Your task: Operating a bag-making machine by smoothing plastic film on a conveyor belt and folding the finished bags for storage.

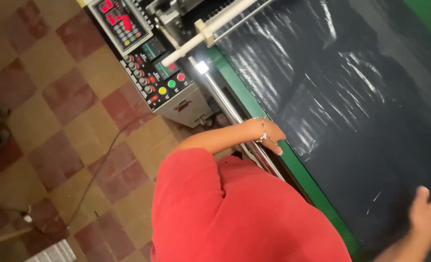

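Red sleeve [235, 208] nearest, you lean over dark plastic sheeting [361, 121] spread across the green-edged table [254, 104].
Left hand [269, 136] rests curled on its edge; right hand [429, 211] lies loosely open on it. It looks thin, slick and limp: pinch an edge.

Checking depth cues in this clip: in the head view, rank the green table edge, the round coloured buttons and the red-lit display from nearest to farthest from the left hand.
From the left hand, which wears a bracelet:
1. Green table edge: directly under the hand, which rests on it.
2. Round coloured buttons: up and to the left, on the control panel.
3. Red-lit display: farthest, at the top left corner.
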